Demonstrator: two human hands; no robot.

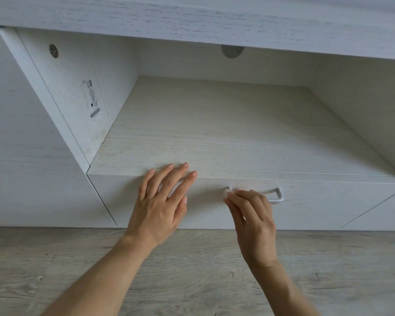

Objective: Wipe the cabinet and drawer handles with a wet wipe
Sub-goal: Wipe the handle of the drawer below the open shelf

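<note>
Fingers of the right hand (253,215) pinch a white wipe (228,192) on the left end of the handle (276,194). The left hand (162,201) lies flat on the drawer (317,206) front, fingers straight and spread, tips at its top edge. The handle sits on the drawer front, under a shelf (214,124).

Seen on my remote feed: two bare forearms, one at the lower left of the frame and one at the lower right. The left hand (160,201) and right hand (253,220) are bare as well. The fingers (187,180) are slender, with short, rounded nails.
</note>
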